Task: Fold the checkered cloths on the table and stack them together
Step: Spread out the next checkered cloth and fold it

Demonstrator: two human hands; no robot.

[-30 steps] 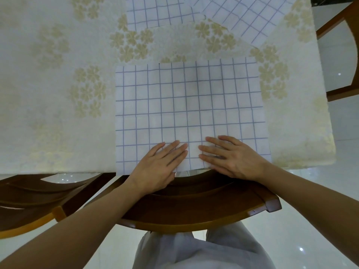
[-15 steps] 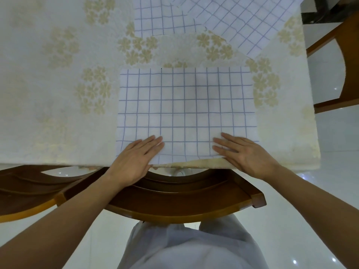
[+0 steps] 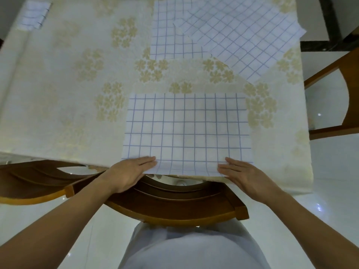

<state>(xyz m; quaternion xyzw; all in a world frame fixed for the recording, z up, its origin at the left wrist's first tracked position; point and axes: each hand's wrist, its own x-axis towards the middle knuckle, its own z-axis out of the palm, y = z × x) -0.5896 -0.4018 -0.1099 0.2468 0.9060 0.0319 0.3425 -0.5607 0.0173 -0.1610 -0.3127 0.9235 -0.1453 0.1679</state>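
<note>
Fingers straight and flat, the left hand (image 3: 128,171) and right hand (image 3: 242,175) pressed the near corners of a checkered cloth (image 3: 186,131) at 6 o'clock on the floral-patterned table (image 3: 58,94), its thin blue-gridded fabric lying smooth and rectangular. Two more cloths (image 3: 223,35) lay overlapped and apparently unfolded at 1 o'clock, a small folded one (image 3: 33,15) at 10 o'clock; most folding seemingly remained

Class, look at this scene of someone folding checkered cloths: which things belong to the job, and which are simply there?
Part of the job:
- near white blue-checked cloth, under both hands' fingers
- two overlapping checked cloths, far right
- small folded checked cloth, far left corner

Simply there:
- cream floral tablecloth
- brown wooden chairs
</note>
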